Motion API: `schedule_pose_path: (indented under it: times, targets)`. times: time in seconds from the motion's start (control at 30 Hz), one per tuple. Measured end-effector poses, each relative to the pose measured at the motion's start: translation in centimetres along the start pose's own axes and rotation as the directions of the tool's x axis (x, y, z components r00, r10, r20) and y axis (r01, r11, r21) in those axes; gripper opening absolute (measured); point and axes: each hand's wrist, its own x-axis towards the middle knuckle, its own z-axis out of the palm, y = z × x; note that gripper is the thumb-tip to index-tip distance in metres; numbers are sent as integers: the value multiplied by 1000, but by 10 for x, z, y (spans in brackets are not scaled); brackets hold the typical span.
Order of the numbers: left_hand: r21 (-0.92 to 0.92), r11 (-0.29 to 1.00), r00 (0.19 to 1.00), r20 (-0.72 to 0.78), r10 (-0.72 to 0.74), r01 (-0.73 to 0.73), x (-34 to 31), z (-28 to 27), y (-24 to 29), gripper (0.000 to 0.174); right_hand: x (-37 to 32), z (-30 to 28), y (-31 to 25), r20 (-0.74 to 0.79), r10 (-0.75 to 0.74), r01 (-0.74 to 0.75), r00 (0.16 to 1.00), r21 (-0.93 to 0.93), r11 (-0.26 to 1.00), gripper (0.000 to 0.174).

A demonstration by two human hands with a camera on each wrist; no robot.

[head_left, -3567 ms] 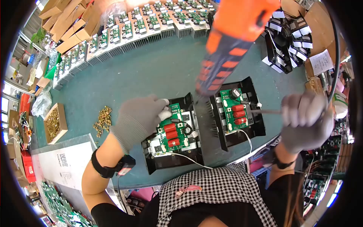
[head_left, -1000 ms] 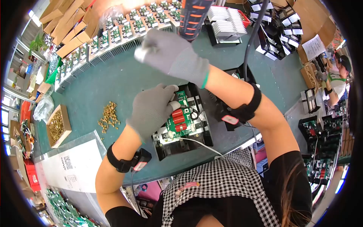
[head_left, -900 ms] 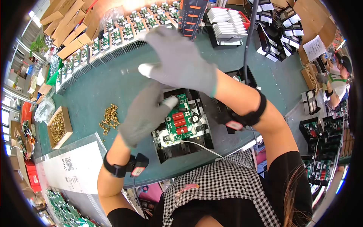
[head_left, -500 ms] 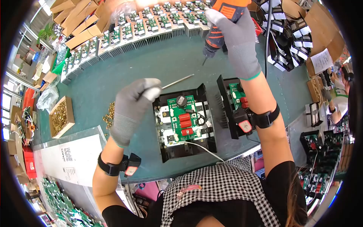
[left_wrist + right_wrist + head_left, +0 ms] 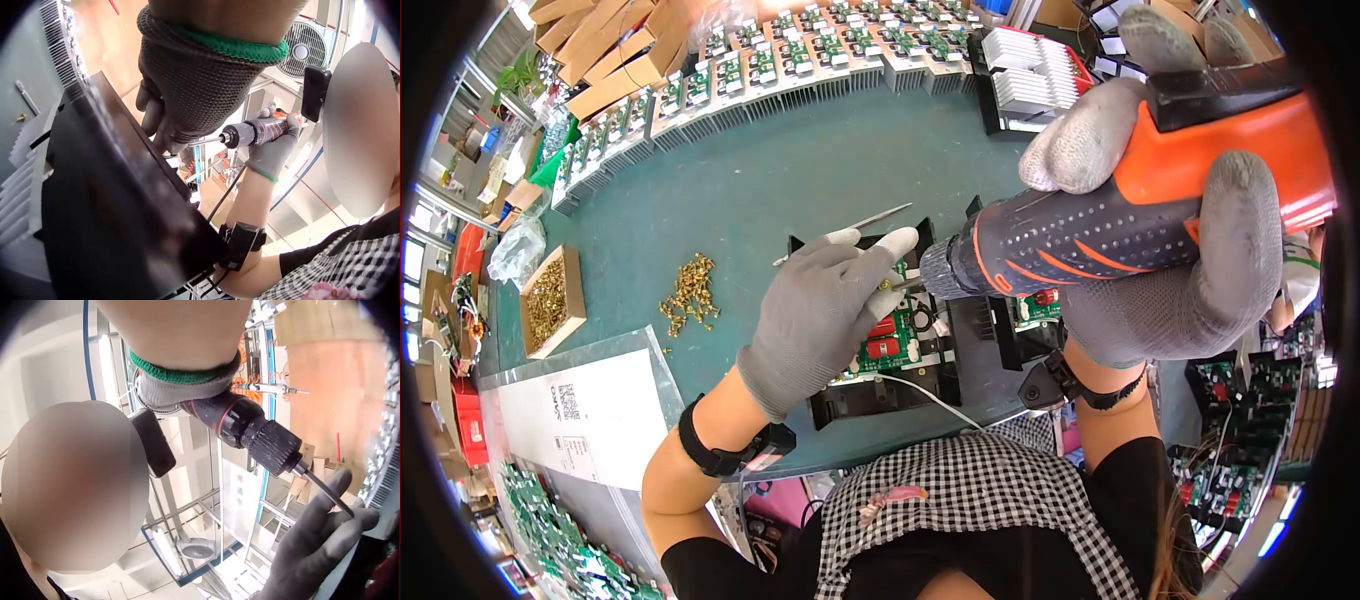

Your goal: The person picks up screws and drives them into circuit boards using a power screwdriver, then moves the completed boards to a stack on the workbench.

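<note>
My right hand (image 5: 1160,315) grips an orange-and-black power screwdriver (image 5: 1060,240), its bit pointing left. At the bit's tip my left hand (image 5: 815,310) pinches a small brass-coloured screw (image 5: 886,285) between thumb and fingers. The right wrist view shows the bit (image 5: 325,487) reaching the left fingertips (image 5: 359,519). Beneath the left hand sits a black housing (image 5: 945,388) with a green circuit board (image 5: 870,363) and red cylindrical parts (image 5: 882,348), partly hidden by that hand. A thin metal rod, like a screwdriver shaft (image 5: 885,214), lies just behind the housing.
A second black housing with a board (image 5: 1035,312) stands to the right, partly covered by the power screwdriver. Brass screws (image 5: 690,292) lie loose at left, beside a cardboard box (image 5: 572,300) of them. Finned heat sinks with boards (image 5: 795,62) line the back.
The right hand went from the board to the hanging power screwdriver and brought it down to the left hand. The metal rod left the left hand for the table; the left hand returned over the board.
</note>
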Motion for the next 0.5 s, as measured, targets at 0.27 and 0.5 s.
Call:
schedule_pose_path:
  times: [0.27,0.5]
  targets:
    - [-41,999,999,6,-34,35,3,-1,7,25,-5,-8,0,-49,84,-87,995,-50,995,47]
    - [26,999,1000,-4,-28,28,6,6,8,30,-4,-15,3,57,65,-55,996,-163,985,44]
